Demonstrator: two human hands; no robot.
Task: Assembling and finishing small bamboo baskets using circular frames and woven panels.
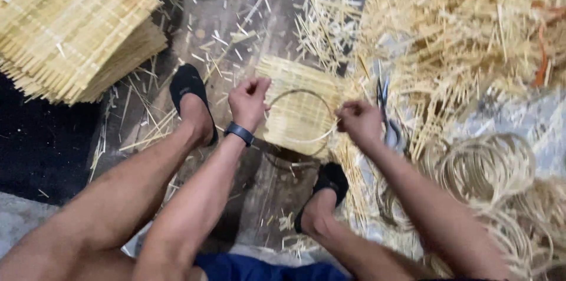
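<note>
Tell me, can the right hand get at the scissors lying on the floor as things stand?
Probably yes. The scissors lie just beyond the right hand, with only loose bamboo strips around them, nothing on top. That hand is on the woven mat now, so it would have to let go first.

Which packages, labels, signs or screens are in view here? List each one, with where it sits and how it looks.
None: no package, label, sign or readable screen shows.
Nearest thing: a black wristband, maybe a watch, on the left wrist; its face is not visible.
Both hands, left hand and right hand, hold a woven bamboo mat with a thin hoop.
</note>
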